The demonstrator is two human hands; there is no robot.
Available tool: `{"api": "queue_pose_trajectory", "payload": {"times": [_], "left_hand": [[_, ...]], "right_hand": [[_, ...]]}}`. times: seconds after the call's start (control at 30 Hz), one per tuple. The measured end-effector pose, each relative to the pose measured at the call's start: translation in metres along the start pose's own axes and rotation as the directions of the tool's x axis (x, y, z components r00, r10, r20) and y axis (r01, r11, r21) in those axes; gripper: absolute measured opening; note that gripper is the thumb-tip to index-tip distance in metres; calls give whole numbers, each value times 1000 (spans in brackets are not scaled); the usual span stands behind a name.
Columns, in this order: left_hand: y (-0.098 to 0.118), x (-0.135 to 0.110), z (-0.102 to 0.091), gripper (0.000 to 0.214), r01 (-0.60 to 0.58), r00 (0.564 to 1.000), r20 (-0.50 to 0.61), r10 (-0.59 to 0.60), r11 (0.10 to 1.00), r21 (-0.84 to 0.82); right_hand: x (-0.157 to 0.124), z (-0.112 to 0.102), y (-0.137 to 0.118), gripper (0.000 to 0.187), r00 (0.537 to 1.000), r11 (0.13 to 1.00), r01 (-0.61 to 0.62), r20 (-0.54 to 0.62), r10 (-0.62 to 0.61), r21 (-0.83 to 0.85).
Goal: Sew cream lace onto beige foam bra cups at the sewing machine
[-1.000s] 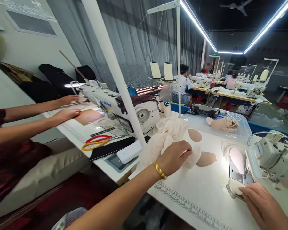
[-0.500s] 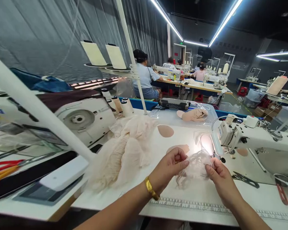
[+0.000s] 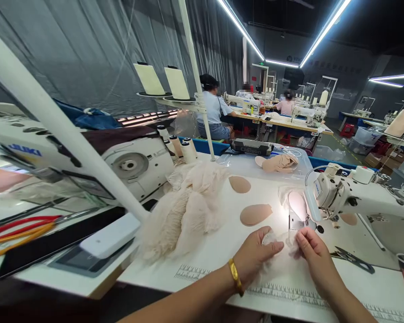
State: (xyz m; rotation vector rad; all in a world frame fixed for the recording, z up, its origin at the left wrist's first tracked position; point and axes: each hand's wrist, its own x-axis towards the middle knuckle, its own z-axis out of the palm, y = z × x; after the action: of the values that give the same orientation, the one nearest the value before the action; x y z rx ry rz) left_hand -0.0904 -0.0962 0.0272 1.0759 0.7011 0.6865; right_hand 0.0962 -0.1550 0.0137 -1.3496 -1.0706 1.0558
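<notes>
Between my hands hangs a piece of sheer pale fabric (image 3: 283, 262), bunched at its top edge. My left hand (image 3: 261, 251), with a gold bangle at the wrist, pinches its left part between thumb and fingers. The fingertips of my right hand (image 3: 313, 251) are closed on its right part. Just beyond is the sewing machine (image 3: 333, 193), its lamp shining on the needle area. One beige oval pad (image 3: 296, 204) lies beside the needle; another beige pad (image 3: 256, 214) rests on the table behind my left hand, with a third pad (image 3: 240, 184) farther back.
A heap of cream ruffled fabric (image 3: 188, 211) lies to the left. Thread snips (image 3: 355, 259) sit right of my right hand. A printed ruler (image 3: 289, 294) runs along the front edge. Beige pieces (image 3: 278, 162) rest on a clear plastic lid (image 3: 229, 162). A thread stand pole (image 3: 207, 125) rises behind.
My hands have lowered slightly, drawing the sheer fabric away from the needle area and gathering it up. The beige pad behind my left hand is now more fully visible. The view has shifted left.
</notes>
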Motion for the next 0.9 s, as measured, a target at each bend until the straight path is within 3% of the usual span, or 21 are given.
{"api": "queue_pose_trajectory", "payload": {"times": [0.03, 0.07, 0.13, 0.2, 0.27, 0.4, 0.53, 0.7, 0.9], "left_hand": [[2, 1, -7, 51, -35, 999, 25, 30, 981, 192], [5, 2, -15, 48, -87, 996, 45, 75, 907, 411], [14, 9, -32, 39, -192, 977, 93, 195, 587, 786], [25, 21, -47, 33, -227, 952, 156, 263, 264, 938], [38, 39, -60, 30, -235, 942, 192, 275, 133, 963], [69, 73, -79, 29, -186, 925, 119, 360, 157, 970], [93, 87, -88, 38, -121, 880, -2, 474, 228, 966], [96, 91, -81, 35, -74, 852, -127, 509, 356, 932], [102, 85, -70, 37, -74, 857, -204, 473, 506, 860]], "right_hand": [[2, -1, 1, 48, 1000, 999, -27, 5, 27, 21], [4, -1, 3, 48, 998, 998, -57, 19, 56, 35], [9, -2, 6, 50, 995, 995, -91, 43, 90, 34], [13, -2, 10, 50, 995, 996, -88, 40, 87, 25], [16, -1, 14, 50, 996, 996, -81, 33, 81, 24], [19, -4, 21, 50, 995, 996, -83, 66, 81, 20], [21, -7, 23, 51, 989, 993, -116, 93, 112, 37], [19, -5, 13, 47, 992, 990, -120, 50, 117, 75], [18, -8, 8, 52, 991, 981, -133, 53, 127, 143]]}}
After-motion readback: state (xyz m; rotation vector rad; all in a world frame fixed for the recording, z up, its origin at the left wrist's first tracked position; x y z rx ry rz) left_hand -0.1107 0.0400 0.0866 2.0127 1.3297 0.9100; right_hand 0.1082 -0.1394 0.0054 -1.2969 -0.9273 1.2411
